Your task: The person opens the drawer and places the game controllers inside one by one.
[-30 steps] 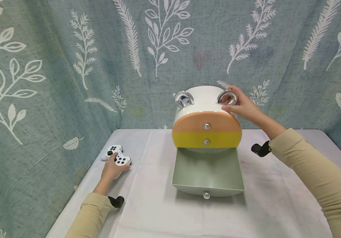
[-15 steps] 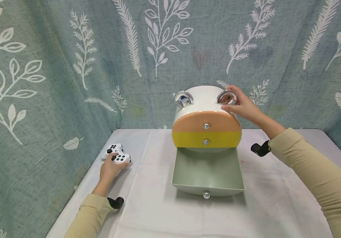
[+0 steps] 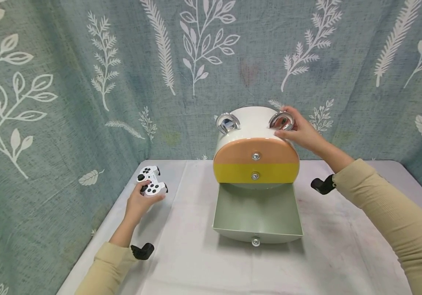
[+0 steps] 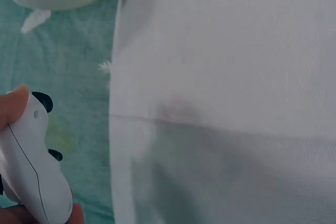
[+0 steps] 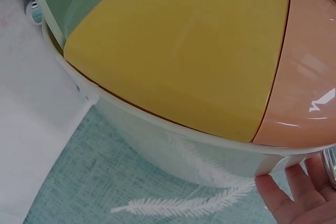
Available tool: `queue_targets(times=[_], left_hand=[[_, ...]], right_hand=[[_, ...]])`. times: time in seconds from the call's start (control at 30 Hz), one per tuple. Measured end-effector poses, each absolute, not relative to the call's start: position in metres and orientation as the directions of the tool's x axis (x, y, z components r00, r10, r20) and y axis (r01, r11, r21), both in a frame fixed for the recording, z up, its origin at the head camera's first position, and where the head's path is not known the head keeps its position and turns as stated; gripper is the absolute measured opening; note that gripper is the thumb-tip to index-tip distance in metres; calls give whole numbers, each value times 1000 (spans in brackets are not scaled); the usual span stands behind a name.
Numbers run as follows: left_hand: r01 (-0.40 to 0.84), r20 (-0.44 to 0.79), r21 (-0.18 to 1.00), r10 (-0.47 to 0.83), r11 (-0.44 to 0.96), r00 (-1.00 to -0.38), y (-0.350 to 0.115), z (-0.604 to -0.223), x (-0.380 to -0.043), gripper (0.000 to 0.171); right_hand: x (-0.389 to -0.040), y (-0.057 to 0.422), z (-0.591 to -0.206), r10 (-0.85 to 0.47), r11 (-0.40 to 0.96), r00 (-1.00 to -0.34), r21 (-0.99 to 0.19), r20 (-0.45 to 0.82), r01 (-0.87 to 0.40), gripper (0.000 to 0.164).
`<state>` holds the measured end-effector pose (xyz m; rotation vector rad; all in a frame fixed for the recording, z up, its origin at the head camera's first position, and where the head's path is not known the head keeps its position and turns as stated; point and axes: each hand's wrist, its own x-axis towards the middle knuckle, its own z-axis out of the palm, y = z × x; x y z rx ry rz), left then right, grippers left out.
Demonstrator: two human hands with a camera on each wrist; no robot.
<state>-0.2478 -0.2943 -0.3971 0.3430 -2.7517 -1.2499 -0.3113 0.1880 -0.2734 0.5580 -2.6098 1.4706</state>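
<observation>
In the head view my left hand point(image 3: 137, 205) grips a white game controller point(image 3: 155, 188) by its near side, raised over the left part of the table. The left wrist view shows the controller point(image 4: 34, 166) edge-on between thumb and fingers. A rounded white drawer cabinet point(image 3: 253, 121) with two chrome ring ears stands right of centre. Its peach and yellow drawers are closed, while the bottom green drawer point(image 3: 258, 209) is pulled out with nothing in it. My right hand point(image 3: 303, 133) holds the cabinet around its right ear point(image 3: 281, 121); its fingers point(image 5: 275, 198) touch the cabinet's side in the right wrist view.
A white cloth point(image 3: 188, 254) covers the table. Patterned green curtains point(image 3: 211, 53) hang behind it and along its left side. Black camera mounts point(image 3: 142, 251) sit at both wrists.
My left hand has lifted the controller and moved it slightly forward and to the right. The right hand and the cabinet have stayed in place.
</observation>
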Motion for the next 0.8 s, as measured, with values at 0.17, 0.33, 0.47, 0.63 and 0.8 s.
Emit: queue_targets(times=[0.17, 0.33, 0.47, 0.63, 0.8], left_hand=[[-120, -12, 787, -179, 605, -984, -284, -382, -237, 85], [-55, 16, 800, -113, 597, -994, -273, -368, -227, 82], [-10, 37, 799, -66, 601, -997, -264, -360, -218, 80], [69, 84, 793, 4, 606, -996, -256, -353, -209, 75], [166, 124, 767, 110, 619, -986, -250, -348, -205, 72]], right_hand=[[-312, 188, -273, -265, 480, -929, -800, 258, -360, 73], [-312, 188, -273, -259, 495, -931, -792, 258, -357, 73], [-312, 188, -273, -256, 498, -930, -789, 264, -361, 72], [-312, 187, -273, -259, 499, -928, -786, 266, -365, 71], [-311, 187, -273, -257, 501, -930, -787, 261, -360, 71]])
